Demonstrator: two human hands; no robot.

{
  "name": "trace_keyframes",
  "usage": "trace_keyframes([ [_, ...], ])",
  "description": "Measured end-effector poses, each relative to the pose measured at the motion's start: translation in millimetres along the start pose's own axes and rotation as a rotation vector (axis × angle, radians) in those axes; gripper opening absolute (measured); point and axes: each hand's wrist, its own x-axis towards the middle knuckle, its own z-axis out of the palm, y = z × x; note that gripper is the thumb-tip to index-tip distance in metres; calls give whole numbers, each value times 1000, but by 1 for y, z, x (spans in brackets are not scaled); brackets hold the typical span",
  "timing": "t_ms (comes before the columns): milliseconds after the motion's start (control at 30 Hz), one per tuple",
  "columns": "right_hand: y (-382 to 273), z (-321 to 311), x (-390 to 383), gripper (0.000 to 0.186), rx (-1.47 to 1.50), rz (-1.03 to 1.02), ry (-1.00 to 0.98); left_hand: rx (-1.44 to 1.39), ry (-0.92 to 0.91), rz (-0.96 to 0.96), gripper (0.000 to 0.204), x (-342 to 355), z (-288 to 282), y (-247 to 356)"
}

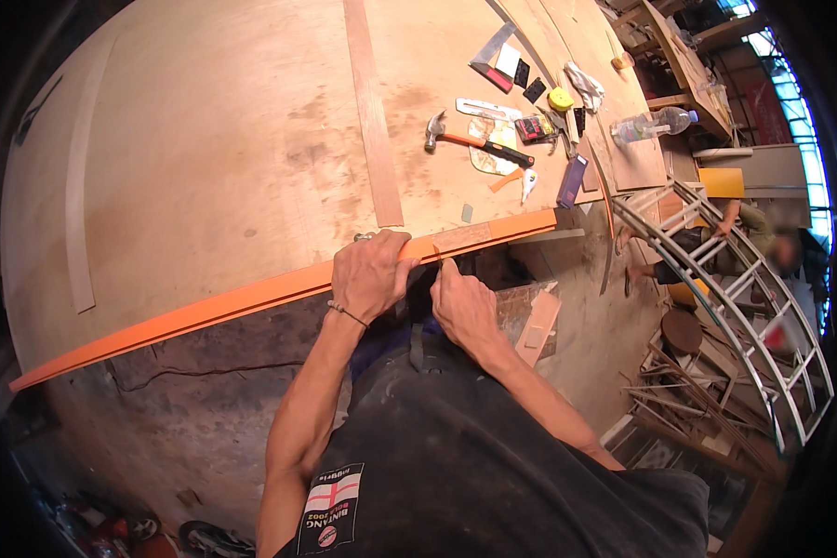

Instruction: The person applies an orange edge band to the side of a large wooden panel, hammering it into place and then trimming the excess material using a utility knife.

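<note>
A long orange strip [205, 311] with a groove along its front side lies along the near edge of the wooden table. My left hand [372, 274] is closed over it, fingers on top and thumb toward the front. Just to the right, my right hand [466, 307] is closed with thumb and forefinger pinched at the strip's front side. A small dark tip shows above those fingers, but what they hold is too small to name. A bare wood-coloured patch [461, 239] shows on the strip beyond my right hand.
On the large wooden tabletop [223, 158] lie a claw hammer [479, 141], a yellow tape measure [560, 99], a narrow board [372, 112] and a plastic bottle [654, 125]. A metal ladder-like frame [735, 302] stands at the right, with another person [749, 237] behind it.
</note>
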Motion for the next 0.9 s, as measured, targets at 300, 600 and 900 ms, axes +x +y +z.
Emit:
trace_keyframes([
  [300,2,-12,1,24,-63,98,16,-2,14,13,33,0,-3,-4],
  [600,43,-3,7,40,948,232,-233,-19,-12,11,37,2,-6,0],
  [900,33,1,15,44,938,173,-222,-23,6,-17,37,0,-5,-1],
])
